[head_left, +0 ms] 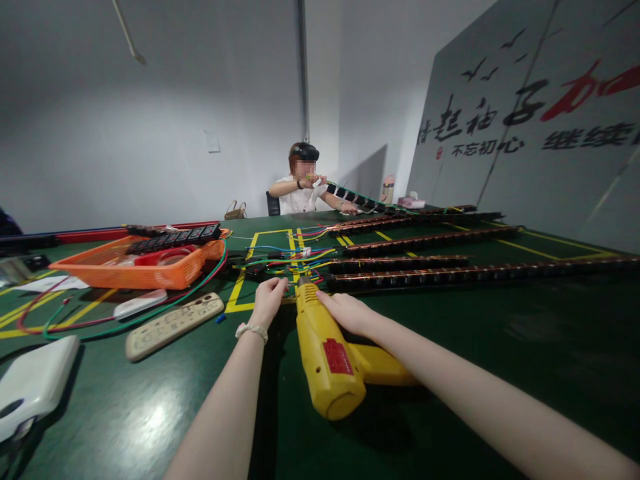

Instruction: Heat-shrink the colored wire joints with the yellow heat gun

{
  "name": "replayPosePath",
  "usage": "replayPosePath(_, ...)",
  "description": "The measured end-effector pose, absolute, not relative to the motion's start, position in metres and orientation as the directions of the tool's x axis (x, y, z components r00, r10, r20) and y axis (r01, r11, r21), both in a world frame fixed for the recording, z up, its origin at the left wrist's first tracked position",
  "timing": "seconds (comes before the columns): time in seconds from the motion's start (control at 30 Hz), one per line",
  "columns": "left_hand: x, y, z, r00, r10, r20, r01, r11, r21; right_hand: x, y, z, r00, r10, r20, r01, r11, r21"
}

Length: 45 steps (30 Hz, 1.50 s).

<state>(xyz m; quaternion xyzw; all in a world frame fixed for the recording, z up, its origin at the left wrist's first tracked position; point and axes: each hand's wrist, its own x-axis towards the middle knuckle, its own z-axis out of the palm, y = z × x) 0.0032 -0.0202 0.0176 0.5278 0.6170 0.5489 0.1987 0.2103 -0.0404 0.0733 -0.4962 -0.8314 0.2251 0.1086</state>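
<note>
A yellow heat gun (325, 347) lies on its side on the green table, nozzle towards the coloured wires (305, 267). My left hand (269, 300) is closed in a pinch just left of the nozzle, by the wire ends. Whatever it pinches is too small to make out. On the gun's right side, my right hand (347, 312) is against the front of the yellow body. Its fingertips are mostly hidden, and my forearm crosses over the gun's handle. Long black wired strips (400, 280) stretch rightward beyond my hands.
An orange basket (135, 270) with black parts stands at left. Near it lie a power strip (175, 327), a white box (37, 383), and red and green cables (150, 320). Across the table (200, 400), a person (305, 190) in a headset holds another strip (355, 198).
</note>
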Motion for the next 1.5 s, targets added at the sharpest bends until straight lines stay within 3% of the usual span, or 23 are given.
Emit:
replayPosePath(0.2, 0.005, -0.022, 0.019, -0.368, 0.873, 0.320, 0.431, -0.145, 0.891, 0.238, -0.033, 0.077, -0.415, 0.909, -0.022, 0.804, 0.355, -0.478)
replayPosePath(0.47, 0.005, -0.029, 0.023, -0.450, 0.825, 0.341, 0.687, 0.076, 0.723, 0.239, -0.028, 0.071, -0.411, 0.911, 0.017, 0.793, 0.367, -0.486)
replayPosePath(0.67, 0.002, -0.021, 0.017, -0.310, 0.859, 0.407, 0.666, -0.109, 0.738, 0.240, -0.027, 0.072, -0.407, 0.913, 0.021, 0.799, 0.368, -0.476)
replayPosePath(0.93, 0.000, -0.018, 0.013, -0.283, 0.872, 0.399, 0.565, -0.184, 0.804, 0.229, -0.030, 0.073, -0.403, 0.915, 0.011, 0.799, 0.357, -0.484)
replayPosePath(1.23, -0.001, -0.014, 0.014, -0.303, 0.808, 0.506, 0.518, -0.306, 0.799, 0.192, -0.039, 0.074, -0.503, 0.864, -0.028, 0.749, 0.419, -0.514)
replayPosePath(1.5, -0.006, -0.009, 0.010, -0.332, 0.814, 0.477, 0.532, -0.256, 0.807, 0.190, -0.040, 0.072, -0.511, 0.859, -0.023, 0.740, 0.427, -0.520)
